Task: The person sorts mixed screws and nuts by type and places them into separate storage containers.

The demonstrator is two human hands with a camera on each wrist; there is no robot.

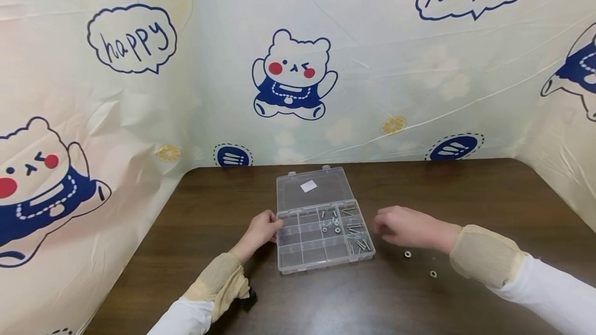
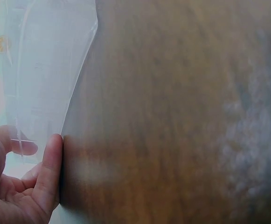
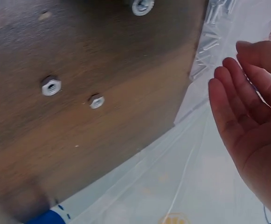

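A clear plastic compartment box lies with its lid raised at the back. My left hand grips its left side wall, thumb and fingers on either side of the plastic in the left wrist view. Silver bolts lie in the right-hand compartments; a few nuts and short bolts sit in the column beside them. My right hand is just off the box's right side, thumb tip close to the index fingertip; I cannot tell whether something small is between them.
Loose hex nuts lie on the brown table right of the box, one nut near the right wrist. A small dark object is beside the left cuff. Printed cloth hangs along the table's back edge.
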